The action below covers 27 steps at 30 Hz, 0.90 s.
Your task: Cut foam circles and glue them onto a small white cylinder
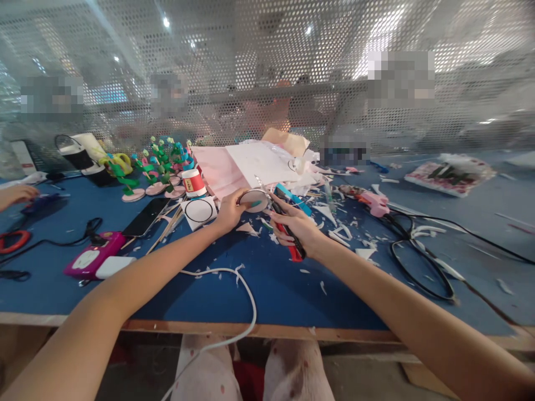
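Observation:
My left hand [229,211] is closed on a round white paper disc [254,200] with a dark drawn edge, held just above the blue table [267,284]. My right hand [295,225] grips red-handled scissors [288,234], whose blades reach up to the disc's right edge. White paper scraps [338,228] lie scattered under and around both hands. A white square sheet with a drawn circle [199,211] lies just left of my left hand.
Paper-craft flowers on round bases [156,167] and a red-banded cup [193,182] stand at back left. A phone [145,217], a pink device [94,255], a pink glue gun [374,201] with black cable [418,267], and a white cable [246,289] lie around. Another person's hand [16,195] shows far left.

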Available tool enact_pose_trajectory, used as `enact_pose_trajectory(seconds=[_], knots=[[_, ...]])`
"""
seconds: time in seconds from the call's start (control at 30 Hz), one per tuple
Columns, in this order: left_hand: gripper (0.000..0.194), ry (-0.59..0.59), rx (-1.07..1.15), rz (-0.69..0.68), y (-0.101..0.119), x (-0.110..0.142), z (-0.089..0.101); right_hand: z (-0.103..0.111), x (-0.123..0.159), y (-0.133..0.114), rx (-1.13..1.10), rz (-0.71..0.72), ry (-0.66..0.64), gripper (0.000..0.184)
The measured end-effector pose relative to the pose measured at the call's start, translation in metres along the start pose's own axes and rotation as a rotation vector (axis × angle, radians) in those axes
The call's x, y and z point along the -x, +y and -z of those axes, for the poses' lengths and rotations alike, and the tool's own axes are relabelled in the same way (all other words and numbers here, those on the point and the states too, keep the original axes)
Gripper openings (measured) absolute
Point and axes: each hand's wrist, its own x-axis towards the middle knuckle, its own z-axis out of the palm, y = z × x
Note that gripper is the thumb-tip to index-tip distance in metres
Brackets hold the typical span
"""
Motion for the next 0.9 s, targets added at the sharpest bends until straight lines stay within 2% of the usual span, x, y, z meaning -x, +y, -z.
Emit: enact_pose_trajectory(seconds=[0.3,0.53,0.63,0.77,0.83,0.9], knots=[[0.037,-0.057,-0.078,-0.042,0.003,0.003,0.000,0.001,-0.001,0.001,-0.006,-0.001,0.002,0.077],[0.033,-0.051,-0.103,-0.029,0.011,0.005,0.000,0.000,-0.001,0.003,0.026,0.018,0.030,0.080],[0.034,0.017,-0.048,-0.006,0.008,0.002,-0.001,0.000,-0.003,0.002,-0.026,0.074,0.075,0.082],[0.033,0.154,0.030,0.123,0.001,-0.003,-0.003,0.002,-0.007,-0.001,-0.071,0.104,0.163,0.084],[0.029,0.161,0.059,0.154,-0.001,-0.003,-0.003,0.003,-0.007,-0.001,-0.036,0.094,0.167,0.084],[0.023,0.154,0.055,0.129,-0.001,-0.003,-0.002,0.002,-0.005,0.001,0.012,0.090,0.142,0.084]])
